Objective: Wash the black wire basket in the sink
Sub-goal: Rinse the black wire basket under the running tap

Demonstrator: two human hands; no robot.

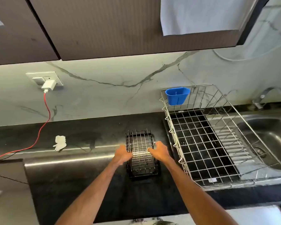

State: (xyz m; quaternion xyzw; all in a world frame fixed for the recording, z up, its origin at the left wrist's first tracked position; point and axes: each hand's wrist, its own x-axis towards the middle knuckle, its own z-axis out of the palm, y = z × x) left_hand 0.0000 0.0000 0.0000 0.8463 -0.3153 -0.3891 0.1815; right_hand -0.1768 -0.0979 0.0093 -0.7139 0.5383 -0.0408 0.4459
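Note:
A small black wire basket stands on the dark countertop, near the middle of the view. My left hand grips its left rim, fingers curled over the wire. On the opposite rim, my right hand curls round the wire in the same way. The steel sink lies at the far right, with a tap behind it.
A large chrome wire dish rack sits between the basket and the sink, with a blue plastic cup hooked on its back left corner. A crumpled white tissue and a red charger cable lie to the left. Cabinets hang overhead.

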